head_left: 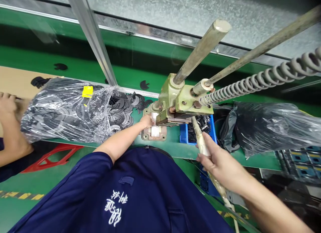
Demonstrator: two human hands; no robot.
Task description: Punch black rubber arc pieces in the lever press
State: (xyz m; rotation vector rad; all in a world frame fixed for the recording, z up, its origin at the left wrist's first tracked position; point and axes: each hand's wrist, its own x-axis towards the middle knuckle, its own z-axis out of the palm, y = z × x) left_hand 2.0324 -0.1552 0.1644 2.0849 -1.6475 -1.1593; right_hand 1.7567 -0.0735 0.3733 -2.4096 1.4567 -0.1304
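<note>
A green hand press (173,102) with a coil spring (250,81) stands on the bench in front of me. My right hand (212,154) is closed around its long lever (199,134), which is wrapped in pale tape. Over the press base (162,135), my left hand (146,121) has its fingers drawn together beside a white block (155,131). Whatever those fingers hold is too small to name. Left of that hand, dark curved flat pieces (122,111) spill from a clear plastic bag (65,109).
Behind the lever, a blue bin (184,134) holds small black parts. A filled plastic bag (273,126) lies to the right. At the far left is another person's arm (12,136), near a red stool (54,156). A metal post (92,35) rises behind the bench.
</note>
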